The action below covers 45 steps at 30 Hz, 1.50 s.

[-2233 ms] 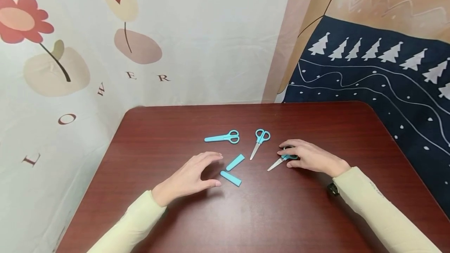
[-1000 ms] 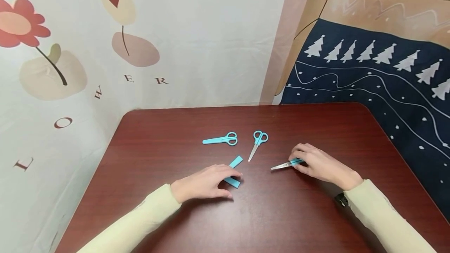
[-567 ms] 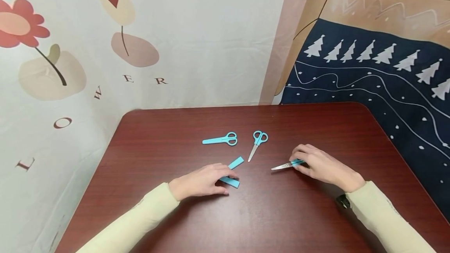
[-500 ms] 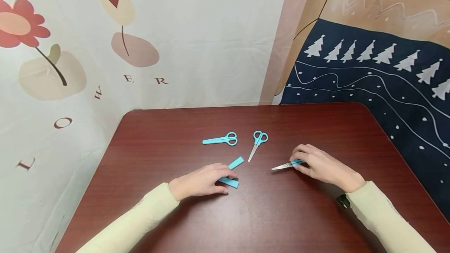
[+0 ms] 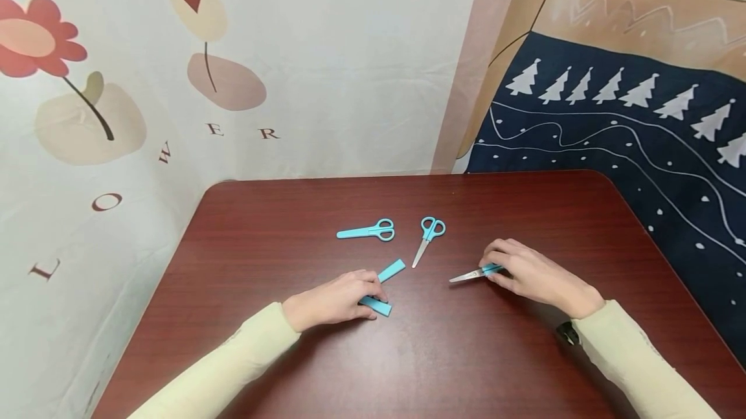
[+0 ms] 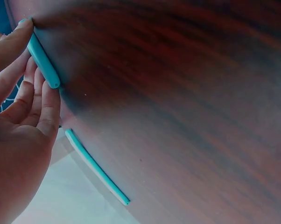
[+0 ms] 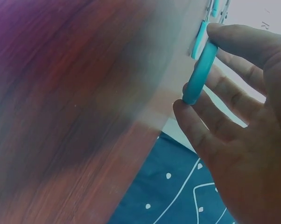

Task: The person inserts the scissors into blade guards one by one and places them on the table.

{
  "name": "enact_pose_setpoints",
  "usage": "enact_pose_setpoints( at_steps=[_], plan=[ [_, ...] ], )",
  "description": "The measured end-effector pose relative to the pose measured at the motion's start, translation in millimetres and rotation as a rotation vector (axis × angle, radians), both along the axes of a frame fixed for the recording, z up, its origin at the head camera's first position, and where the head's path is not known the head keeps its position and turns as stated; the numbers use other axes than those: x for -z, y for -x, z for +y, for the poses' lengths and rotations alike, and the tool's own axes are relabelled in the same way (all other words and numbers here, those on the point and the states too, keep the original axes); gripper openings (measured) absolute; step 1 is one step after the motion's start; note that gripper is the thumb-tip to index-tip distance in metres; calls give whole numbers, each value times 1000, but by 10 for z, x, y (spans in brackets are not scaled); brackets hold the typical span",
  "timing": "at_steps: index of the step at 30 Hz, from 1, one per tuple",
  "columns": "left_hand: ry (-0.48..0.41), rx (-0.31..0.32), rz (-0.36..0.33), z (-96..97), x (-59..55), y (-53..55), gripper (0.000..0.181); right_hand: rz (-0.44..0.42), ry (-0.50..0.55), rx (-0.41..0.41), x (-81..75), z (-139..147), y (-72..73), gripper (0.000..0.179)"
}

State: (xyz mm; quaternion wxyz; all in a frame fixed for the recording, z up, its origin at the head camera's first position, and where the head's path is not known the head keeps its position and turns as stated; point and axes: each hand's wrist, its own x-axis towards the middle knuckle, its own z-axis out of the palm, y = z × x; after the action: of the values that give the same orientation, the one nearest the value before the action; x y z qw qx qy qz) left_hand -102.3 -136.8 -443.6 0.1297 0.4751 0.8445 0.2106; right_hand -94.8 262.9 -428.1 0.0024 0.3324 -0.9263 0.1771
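My left hand (image 5: pixel 340 302) pinches a turquoise scissor sheath (image 5: pixel 375 306) between thumb and fingertips, low over the table. Its far end is hidden by the hand in the head view. In the left wrist view, that sheath (image 6: pixel 45 65) runs from the thumb to the fingers. Just beyond those fingers lies a second sheath (image 5: pixel 391 270), partly covered by them. My right hand (image 5: pixel 527 276) grips bare scissors (image 5: pixel 474 274) by the turquoise handles, blades pointing left. In the right wrist view, a handle (image 7: pixel 200 74) is held between thumb and fingers.
Sheathed scissors (image 5: pixel 358 232) lie farther back, handles to the right. Beside them are unsheathed scissors (image 5: pixel 428 237), blades toward me. All rest on a dark red-brown table (image 5: pixel 280 231). A printed curtain (image 5: pixel 350 82) hangs along the back edge.
My left hand has come right and down onto the nearer sheath, closed on it and turned it slightly. My right hand has drawn its scissors a little to the right, then stayed still.
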Motion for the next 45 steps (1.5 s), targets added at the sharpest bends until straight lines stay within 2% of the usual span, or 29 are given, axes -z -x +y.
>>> enact_pose_setpoints(
  at_steps=[8, 17, 23, 32, 45],
  plan=[
    [-38, 39, 5, -7, 30, 20, 15, 18, 9, -8, -10, -51, -1, 22],
    [30, 67, 41, 4, -42, 2, 12, 77, 52, -52, -23, -144, 5, 22],
    [14, 56, 46, -17, -70, -22, 11, 115, 79, -69, -55, -227, 23, 23],
    [-84, 18, 38, -50, -173, -22, 12, 93, 167, -53, -18, -341, 2, 21],
    [-135, -103, 32, -101, -212, -51, 12, 112, 216, 11, -39, -502, -105, 32]
  ],
)
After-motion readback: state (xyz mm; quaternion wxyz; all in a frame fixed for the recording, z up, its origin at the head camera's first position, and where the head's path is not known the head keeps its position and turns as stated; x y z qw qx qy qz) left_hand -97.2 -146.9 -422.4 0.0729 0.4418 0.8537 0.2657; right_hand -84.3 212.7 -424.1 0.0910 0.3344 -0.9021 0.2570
